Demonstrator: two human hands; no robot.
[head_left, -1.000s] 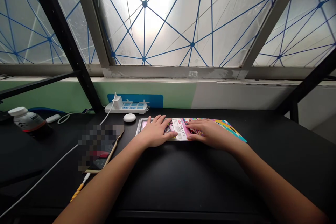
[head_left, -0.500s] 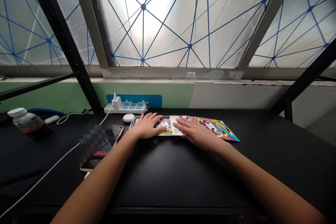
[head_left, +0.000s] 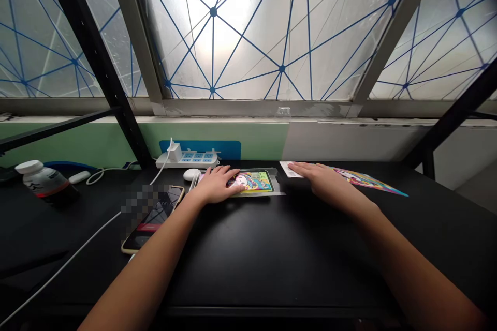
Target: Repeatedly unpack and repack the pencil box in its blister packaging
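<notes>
My left hand (head_left: 215, 184) lies flat with fingers stretched on the left part of a colourful pencil box (head_left: 254, 182) in clear wrapping, on the black desk (head_left: 272, 248). My right hand (head_left: 324, 180) rests flat, fingers extended, on a colourful printed card sleeve (head_left: 365, 180) that now lies apart, to the right of the box. A white label end of the sleeve (head_left: 288, 168) shows beside my right fingertips.
A white power strip (head_left: 188, 157) with a plug and a small white oval object (head_left: 191, 174) sit behind the box. A phone (head_left: 153, 216) with a white cable lies left. A dark bottle with a white cap (head_left: 42, 181) lies far left. A window fills the background.
My right hand has slid the printed sleeve to the right, off the pencil box. The box now shows uncovered under my left hand, which stayed in place.
</notes>
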